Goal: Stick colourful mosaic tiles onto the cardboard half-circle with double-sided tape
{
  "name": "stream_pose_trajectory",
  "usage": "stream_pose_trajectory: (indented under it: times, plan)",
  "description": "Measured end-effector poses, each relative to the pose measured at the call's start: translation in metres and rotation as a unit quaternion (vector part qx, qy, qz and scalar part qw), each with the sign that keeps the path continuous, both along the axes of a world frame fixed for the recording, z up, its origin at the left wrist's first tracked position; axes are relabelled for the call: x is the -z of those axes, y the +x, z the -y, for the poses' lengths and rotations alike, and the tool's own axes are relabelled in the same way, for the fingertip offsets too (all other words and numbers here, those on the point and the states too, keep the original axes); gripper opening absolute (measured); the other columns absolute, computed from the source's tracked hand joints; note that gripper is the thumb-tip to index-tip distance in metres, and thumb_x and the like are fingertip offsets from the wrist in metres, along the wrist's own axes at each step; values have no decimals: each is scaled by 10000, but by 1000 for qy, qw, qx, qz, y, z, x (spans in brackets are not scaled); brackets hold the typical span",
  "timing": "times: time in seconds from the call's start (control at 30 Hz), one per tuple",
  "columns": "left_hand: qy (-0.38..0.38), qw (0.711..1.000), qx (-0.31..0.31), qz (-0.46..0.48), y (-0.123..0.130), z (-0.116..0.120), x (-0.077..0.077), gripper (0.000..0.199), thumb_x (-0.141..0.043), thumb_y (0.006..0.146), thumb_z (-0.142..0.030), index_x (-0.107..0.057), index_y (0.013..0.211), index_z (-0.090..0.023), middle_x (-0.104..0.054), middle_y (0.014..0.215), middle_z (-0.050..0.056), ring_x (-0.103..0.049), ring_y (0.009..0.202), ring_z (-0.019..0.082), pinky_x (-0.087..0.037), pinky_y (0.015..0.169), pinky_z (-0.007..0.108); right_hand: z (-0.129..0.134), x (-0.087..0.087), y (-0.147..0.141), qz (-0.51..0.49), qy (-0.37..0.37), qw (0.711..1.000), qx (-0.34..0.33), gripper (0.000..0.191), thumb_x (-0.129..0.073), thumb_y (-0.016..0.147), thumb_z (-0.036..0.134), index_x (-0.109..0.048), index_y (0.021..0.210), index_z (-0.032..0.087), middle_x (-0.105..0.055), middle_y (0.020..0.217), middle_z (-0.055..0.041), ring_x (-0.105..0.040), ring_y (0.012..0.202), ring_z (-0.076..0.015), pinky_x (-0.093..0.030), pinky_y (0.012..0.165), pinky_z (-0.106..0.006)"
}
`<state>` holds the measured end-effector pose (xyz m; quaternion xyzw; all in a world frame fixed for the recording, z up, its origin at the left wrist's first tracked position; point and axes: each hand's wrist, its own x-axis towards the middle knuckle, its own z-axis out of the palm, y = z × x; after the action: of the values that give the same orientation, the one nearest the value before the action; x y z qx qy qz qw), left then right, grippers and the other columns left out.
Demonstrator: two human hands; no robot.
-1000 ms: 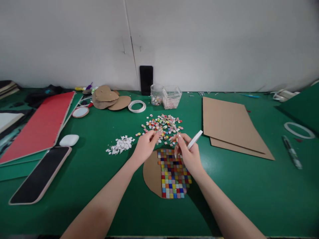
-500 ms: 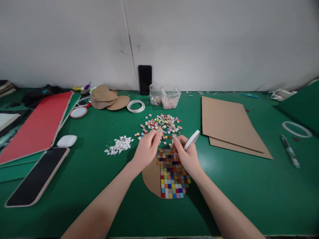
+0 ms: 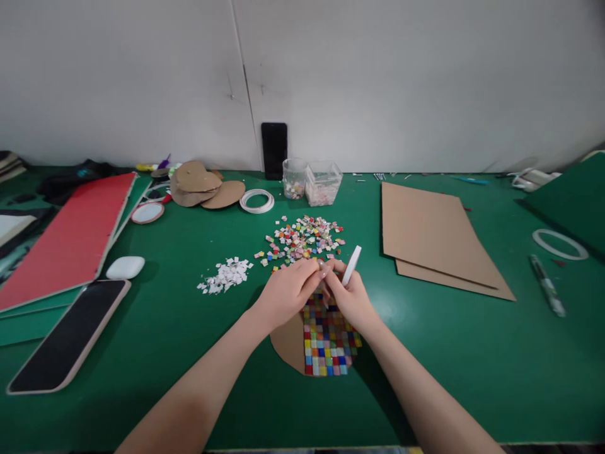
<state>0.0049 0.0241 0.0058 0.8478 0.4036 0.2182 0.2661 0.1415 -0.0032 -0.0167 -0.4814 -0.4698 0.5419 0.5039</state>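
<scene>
My right hand (image 3: 352, 299) is closed around a roll of white tape (image 3: 351, 265), seen nearly edge-on. Pinched fingers of my left hand (image 3: 289, 290) meet the right fingertips; whatever lies between them is too small to make out. Both hands are above a round cardboard disc (image 3: 286, 343), whose right part is covered by rows of colourful mosaic tiles (image 3: 326, 350). Bare cardboard shows on its left, and my hands hide the upper edge. Just beyond them lies a heap of loose tiles (image 3: 307, 236). White paper scraps (image 3: 227, 276) are piled left of my left hand.
A plastic cup (image 3: 295, 180) and a square clear box (image 3: 323, 184) stand by the wall, beside an upright phone (image 3: 275, 151). Cardboard sheets (image 3: 425, 221) lie right; a pen (image 3: 547, 285) is farther right. Another phone (image 3: 69, 337) and a red board (image 3: 70, 236) lie left.
My left hand has come down and right, so its fingertips now meet those of the right hand. The tape roll has turned more edge-on and shifted slightly left.
</scene>
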Motion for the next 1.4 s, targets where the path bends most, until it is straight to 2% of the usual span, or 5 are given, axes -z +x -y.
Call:
stream_pose_trajectory:
  times: [0.3,0.63,0.93,1.23,1.4]
  plan:
    - [-14,999,-10,42,2,0,4,343,-307,935,-360,-314,633,-196,-388,576,-50,-393,503,91,-272,475,230,-1,0,-2,-25,-13,999,-16,324,-507,829,486,-426,672,214,-347,455,94,-346,358,-63,-367,351,-181]
    - [41,999,14,-33,2,3,7,302,-322,929,-348,-364,669,-200,-418,568,-51,-407,475,99,-257,451,228,-2,-5,-1,-34,-45,998,-16,407,-510,783,570,-411,626,208,-362,421,92,-344,337,-64,-288,333,-181]
    - [255,961,51,-90,1,0,8,335,-215,925,-228,-439,681,-185,-505,623,12,-473,583,147,-298,491,258,-2,-7,1,-91,-68,994,-11,416,-559,780,511,-411,557,194,-344,405,93,-306,321,-46,-267,319,-168]
    - [265,960,45,-77,2,0,8,320,-254,927,-228,-441,670,-185,-504,652,18,-457,630,148,-343,538,256,-2,-10,0,-118,-77,990,-13,409,-588,753,491,-412,541,189,-323,398,97,-283,321,-38,-226,307,-156]
    - [334,939,40,-76,3,0,9,322,-254,917,-192,-434,651,-185,-500,615,19,-443,604,149,-320,516,261,-2,-11,1,-126,-88,988,-26,420,-594,735,501,-403,530,189,-327,392,98,-274,320,-35,-227,309,-157]
